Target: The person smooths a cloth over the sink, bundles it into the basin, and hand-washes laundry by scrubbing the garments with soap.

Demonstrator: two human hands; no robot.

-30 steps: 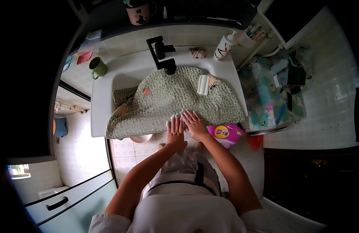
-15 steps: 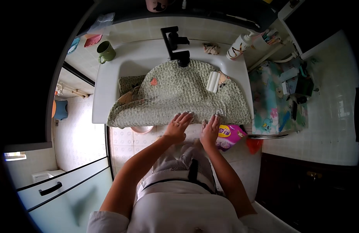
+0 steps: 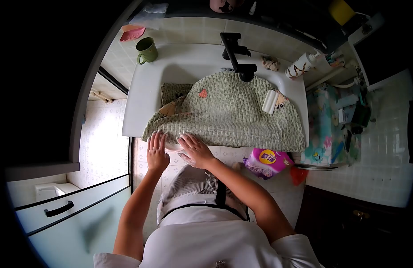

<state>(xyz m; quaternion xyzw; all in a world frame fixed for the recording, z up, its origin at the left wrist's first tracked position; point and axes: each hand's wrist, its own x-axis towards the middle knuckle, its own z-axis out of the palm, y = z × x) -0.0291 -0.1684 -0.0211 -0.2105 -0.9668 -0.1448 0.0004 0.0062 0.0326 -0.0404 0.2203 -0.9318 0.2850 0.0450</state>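
Flat on the cloth [image 3: 235, 114]: left hand [image 3: 156, 149] and right hand [image 3: 193, 148]

Shows, at far left, a black handle [image 3: 59, 209] on a pale door [image 3: 83, 219]. Farther up, has a pink dish [image 3: 132, 33] by the wall [image 3: 188, 29], then a green mug [image 3: 147, 50] upright on the back left corner of the sink [image 3: 141, 94]. Spans most of the sink with the cloth, green and quilted, folded over at left and draped past the front rim.

Rests the left hand palm down at the cloth's near left edge, fingers straight, gripping nothing. Shows part of a pale basin [image 3: 174, 148] below, between the hands. Lays the right hand just beside, also palm down, fingers extended and thumb apart, likewise gripping nothing.

Farther right, has the black faucet [image 3: 233, 53] reaching over the cloth's back edge, a ribbed white block [image 3: 269, 102] lying on the cloth, and crumpled fabric [image 3: 270, 63] on the back rim. Shows a pink pack [image 3: 271, 161] below the near edge, a red bag [image 3: 298, 175] beside it, and a bottle [image 3: 300, 65] at the back right corner. Ends with a patterned cover [image 3: 318, 145] bearing small items.
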